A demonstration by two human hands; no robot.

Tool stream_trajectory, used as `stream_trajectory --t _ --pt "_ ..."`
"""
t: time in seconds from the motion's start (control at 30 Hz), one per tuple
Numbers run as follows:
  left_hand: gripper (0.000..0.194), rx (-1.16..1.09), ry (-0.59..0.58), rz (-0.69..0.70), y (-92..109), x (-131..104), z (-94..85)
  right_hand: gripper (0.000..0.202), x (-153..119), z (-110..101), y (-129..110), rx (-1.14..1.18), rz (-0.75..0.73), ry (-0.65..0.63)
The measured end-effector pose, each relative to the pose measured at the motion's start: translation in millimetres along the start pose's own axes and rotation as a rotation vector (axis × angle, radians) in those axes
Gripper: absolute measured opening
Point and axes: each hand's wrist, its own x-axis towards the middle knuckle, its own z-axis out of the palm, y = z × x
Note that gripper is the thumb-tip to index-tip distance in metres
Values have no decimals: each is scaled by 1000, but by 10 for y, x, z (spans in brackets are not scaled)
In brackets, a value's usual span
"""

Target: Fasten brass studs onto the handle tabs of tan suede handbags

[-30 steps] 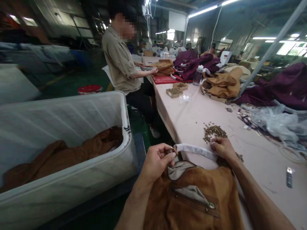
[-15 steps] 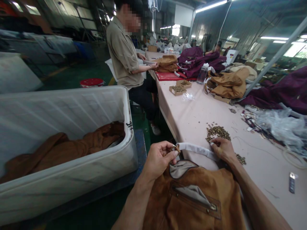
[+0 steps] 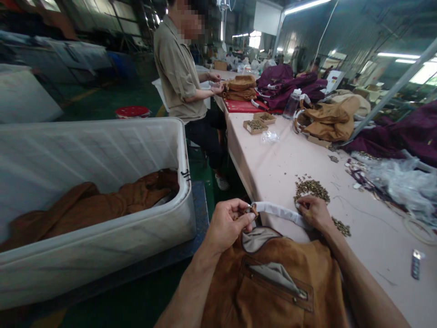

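A brown bag (image 3: 273,282) with a zipped front pocket lies in front of me, against the table's edge. Its handle (image 3: 282,214) is wrapped in white and arches above the bag's opening. My left hand (image 3: 232,223) is closed, pinching the brown strap end (image 3: 253,210) at the left end of that handle. By a pile of small brass-coloured metal pieces (image 3: 312,187), my right hand (image 3: 314,210) is closed with fingertips pinched together. Whatever lies between those fingertips is too small to make out.
On my left stands a large white bin (image 3: 184,191) with brown bags (image 3: 102,200) inside. A co-worker (image 3: 180,77) sits farther along the table. Small boxes of metal pieces (image 3: 256,126), a bottle (image 3: 292,105) and plastic bags (image 3: 396,177) are on the tabletop.
My right hand has shifted slightly left at the metal pieces. My left hand stays on the strap end. The co-worker's hands have moved slightly, and the view has shifted a little.
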Motion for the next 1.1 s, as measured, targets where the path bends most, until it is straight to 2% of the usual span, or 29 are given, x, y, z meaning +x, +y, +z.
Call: stream_trajectory --t 0.17,0.3,0.5,0.67,0.87,1.1 --pt "26 -11 20 -3 24 -16 20 32 -60 -58 -45 -9 -133 -49" --pt "25 -11 35 -6 26 -36 24 27 -135 -121 -135 -17 -177 -89" --pt "23 8 45 -18 26 -54 50 27 -153 -90 -151 -23 -73 -59" --pt "26 3 124 -18 -13 -110 31 35 -217 -127 -187 -32 55 -63" --pt "30 101 159 -10 -95 -234 -43 39 -301 -85 19 -157 115 -110" --pt "35 108 176 -51 -5 -335 12 31 -332 49 221 -366 -43 -242"
